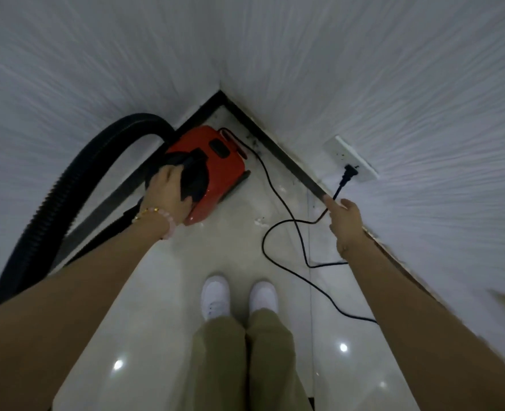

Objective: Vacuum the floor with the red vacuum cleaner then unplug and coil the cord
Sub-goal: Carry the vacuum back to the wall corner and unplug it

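The red vacuum cleaner (215,161) sits in the far corner of the floor (186,277), its hose (67,185) arching off to the left. My left hand (168,191) grips its black top handle. My right hand (344,221) pinches the cord (278,197) just below the plug (347,173), which meets the wall socket (340,146); seated or not, I cannot tell. I judge it best to shift my grip onto the plug body and move it straight, never tugging the cord.

Single head-worn wide-angle view, tilted steeply down into a room corner (220,91), shoes (215,298) at bottom centre, arms entering from both lower corners, left hand (168,194) gripping vacuum (215,161), right hand (344,221) pinching cord (339,187), close range, walls (393,84) streaked, perhaps motion blur
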A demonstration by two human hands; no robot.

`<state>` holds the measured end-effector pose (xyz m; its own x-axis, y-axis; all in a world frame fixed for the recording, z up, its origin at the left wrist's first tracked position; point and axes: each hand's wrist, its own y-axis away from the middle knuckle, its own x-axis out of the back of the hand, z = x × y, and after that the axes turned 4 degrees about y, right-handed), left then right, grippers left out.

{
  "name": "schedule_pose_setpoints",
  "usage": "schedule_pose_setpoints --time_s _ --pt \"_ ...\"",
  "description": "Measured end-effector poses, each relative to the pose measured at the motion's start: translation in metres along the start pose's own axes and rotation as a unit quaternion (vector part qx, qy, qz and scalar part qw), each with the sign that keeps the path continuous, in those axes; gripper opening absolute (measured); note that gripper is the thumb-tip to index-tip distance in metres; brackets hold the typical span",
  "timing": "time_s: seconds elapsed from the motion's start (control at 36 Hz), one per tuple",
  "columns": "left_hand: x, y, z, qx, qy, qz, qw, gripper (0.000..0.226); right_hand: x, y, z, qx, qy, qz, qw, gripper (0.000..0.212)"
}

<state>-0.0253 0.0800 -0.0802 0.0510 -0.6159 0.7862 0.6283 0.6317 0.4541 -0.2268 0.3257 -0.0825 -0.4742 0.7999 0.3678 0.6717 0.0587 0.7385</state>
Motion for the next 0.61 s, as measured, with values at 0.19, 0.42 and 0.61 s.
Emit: schedule_pose_setpoints --time_s 0.19,0.42,0.61 --pt "-0.023 -0.053 -0.029 0.001 -0.060 -0.022 0.998 0.075 -0.006 -0.022 0.007 0.059 -0.026 0.009 0.998 0.037" --pt "-0.031 -0.077 -0.033 0.036 0.038 -0.006 0.999 0.053 -0.029 -0.038 0.014 0.087 -0.113 0.098 0.985 0.033" --pt "-0.030 -0.086 -0.044 0.027 0.087 -0.015 0.996 0.047 -0.034 -0.041 0.016 0.098 -0.113 0.142 0.979 0.036"
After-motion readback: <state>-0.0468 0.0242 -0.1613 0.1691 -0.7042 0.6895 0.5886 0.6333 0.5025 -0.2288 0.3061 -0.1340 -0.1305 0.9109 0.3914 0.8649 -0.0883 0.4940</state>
